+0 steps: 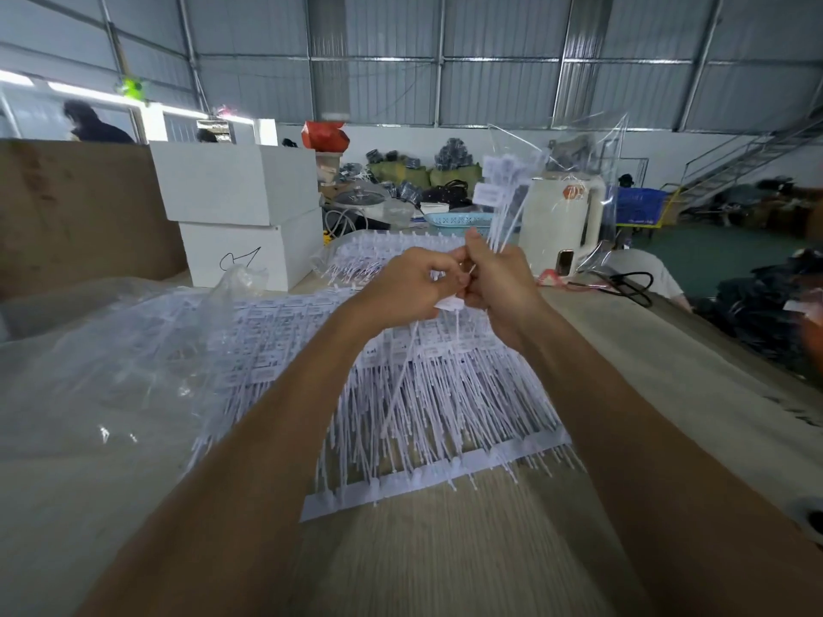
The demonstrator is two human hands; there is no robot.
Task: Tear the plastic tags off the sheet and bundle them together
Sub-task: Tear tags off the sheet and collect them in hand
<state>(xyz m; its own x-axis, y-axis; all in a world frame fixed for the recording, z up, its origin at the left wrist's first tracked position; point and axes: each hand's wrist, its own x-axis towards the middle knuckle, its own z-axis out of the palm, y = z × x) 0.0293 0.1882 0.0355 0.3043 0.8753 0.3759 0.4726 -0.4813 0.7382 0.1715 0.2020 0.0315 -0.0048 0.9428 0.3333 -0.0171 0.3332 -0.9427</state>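
Both hands are raised together above the table. My right hand (499, 282) grips a bundle of white plastic tags (501, 202) whose label ends stick up and away from me. My left hand (412, 285) pinches a single tag (403, 371) right beside it; its thin tail hangs down toward the table. Below the hands lies a stack of white tag sheets (445, 407), the tags still joined in rows with their tails pointing at me. A second pile of tag sheets (356, 264) lies farther back.
Crumpled clear plastic bags (111, 362) cover the table's left side. Two white boxes (240, 216) are stacked at the back left, a white kettle (561, 224) stands at the back right. A person (93, 124) is behind the brown board at far left.
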